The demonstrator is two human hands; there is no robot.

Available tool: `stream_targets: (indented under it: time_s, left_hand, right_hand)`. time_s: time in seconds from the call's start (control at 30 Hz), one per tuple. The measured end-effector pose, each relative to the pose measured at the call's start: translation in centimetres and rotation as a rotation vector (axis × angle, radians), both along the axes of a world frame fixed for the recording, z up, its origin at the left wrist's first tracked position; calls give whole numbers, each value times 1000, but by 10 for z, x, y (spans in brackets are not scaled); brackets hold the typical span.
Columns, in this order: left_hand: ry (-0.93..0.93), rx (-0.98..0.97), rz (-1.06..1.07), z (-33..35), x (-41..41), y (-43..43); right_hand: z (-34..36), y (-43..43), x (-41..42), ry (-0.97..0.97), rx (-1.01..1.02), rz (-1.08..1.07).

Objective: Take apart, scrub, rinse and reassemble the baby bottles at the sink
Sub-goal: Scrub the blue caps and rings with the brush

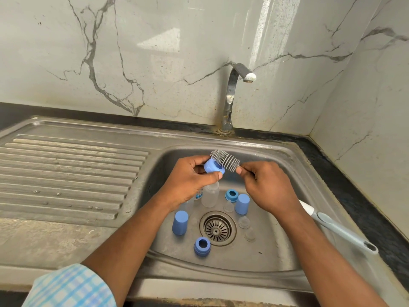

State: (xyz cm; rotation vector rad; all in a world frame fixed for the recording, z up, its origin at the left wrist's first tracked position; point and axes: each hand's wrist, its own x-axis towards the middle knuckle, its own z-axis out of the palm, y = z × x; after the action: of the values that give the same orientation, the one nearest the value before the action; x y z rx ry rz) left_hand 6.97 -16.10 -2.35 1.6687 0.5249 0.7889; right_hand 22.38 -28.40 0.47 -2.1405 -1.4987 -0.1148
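A person stands at a steel sink [276, 258], both hands raised over the basin. The left hand [188, 180] curls round a blue screw ring [213, 168], thumb and fingers closed on its rim. The right hand [270, 187] pinches the shaft of a grey silicone bottle brush [225, 160] just behind the bristles, which press against the ring's mouth. The brush's long handle trails past the wrist over the sink's right edge. Below lie a clear bottle [210, 194], two blue caps [180, 222], two spare rings [202, 246] and clear teats [244, 222] around the drain [218, 228]. This looks like the scrubbing step. Next, the bristles probably need twisting inside the ring, then a rinse under the tap [234, 94], which shows no water
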Motion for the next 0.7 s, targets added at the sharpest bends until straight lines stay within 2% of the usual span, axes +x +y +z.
stream_targets:
  time_s: [0.07,0.23,0.43,0.6,0.7]
  left_hand:
    - [-2,-9,-2,-1,2,-2]
    - [-59,-109,78,1,-3,7]
    - [-128,-195,5,3,2,-3]
    - [-246,-381,86,1,2,4]
    - [-286,-436,69,2,6,2]
  right_hand:
    - [-1,0,2,-6,-9,-17]
    - [5,-5,-3,73,-49,118]
    - [4,-3,2,59,7,27]
    - [7,-5,-3,117,29,120]
    - [7,-4,0,96,40,64]
